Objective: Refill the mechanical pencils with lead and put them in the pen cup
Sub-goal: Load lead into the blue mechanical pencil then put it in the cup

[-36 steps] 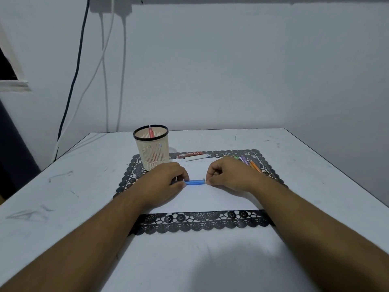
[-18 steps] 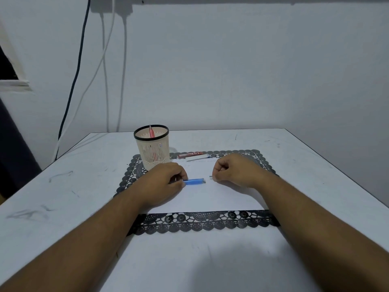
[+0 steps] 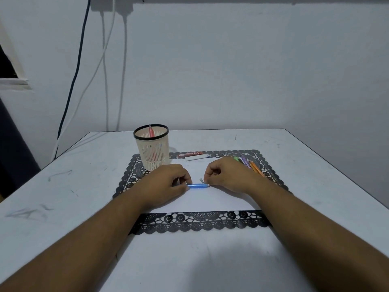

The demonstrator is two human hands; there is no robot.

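My left hand (image 3: 168, 182) pinches one end of a blue mechanical pencil (image 3: 197, 186) that lies level just above a white sheet (image 3: 210, 199). My right hand (image 3: 227, 175) has its fingertips at the pencil's other end, and a small white cap (image 3: 201, 180) lies on the sheet just behind the pencil. A cream mesh pen cup (image 3: 152, 147) with a black rim stands behind my left hand and holds a red pencil (image 3: 151, 130). Several coloured pencils (image 3: 248, 165) lie on the mat, partly hidden behind my right hand.
A black lace placemat (image 3: 200, 223) lies under the sheet on a white table (image 3: 63, 186). A red lead case (image 3: 190, 154) and a white tube (image 3: 196, 158) lie behind the hands. Cables (image 3: 103, 60) hang down the wall at the back left.
My right hand pulled away from the pencil's end, then came back to it. A small white cap now lies on the sheet. My left hand kept its hold.
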